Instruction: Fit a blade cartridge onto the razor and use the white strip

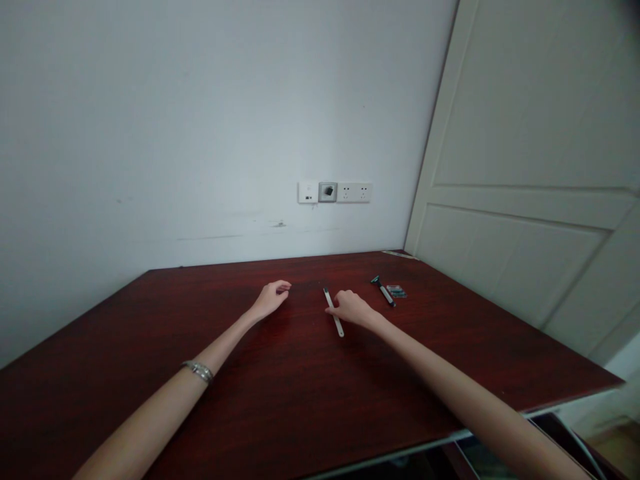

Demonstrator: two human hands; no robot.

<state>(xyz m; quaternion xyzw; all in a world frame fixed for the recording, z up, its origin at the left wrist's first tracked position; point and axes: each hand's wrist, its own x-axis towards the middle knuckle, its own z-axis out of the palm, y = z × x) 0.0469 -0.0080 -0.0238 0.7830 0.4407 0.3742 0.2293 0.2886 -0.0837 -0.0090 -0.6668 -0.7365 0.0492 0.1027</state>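
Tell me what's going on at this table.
Someone's right grip is at a slim white stick with a dark tip, the thumb across its middle; whether it is firmly held is hard to tell. The left grip is loosely curled to the left, with nothing visible in it. A razor lies on the dark red table to the right, beside a small clear packet.

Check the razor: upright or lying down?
Lying down. The razor stretches lengthwise along the tabletop, apart from the right hand.
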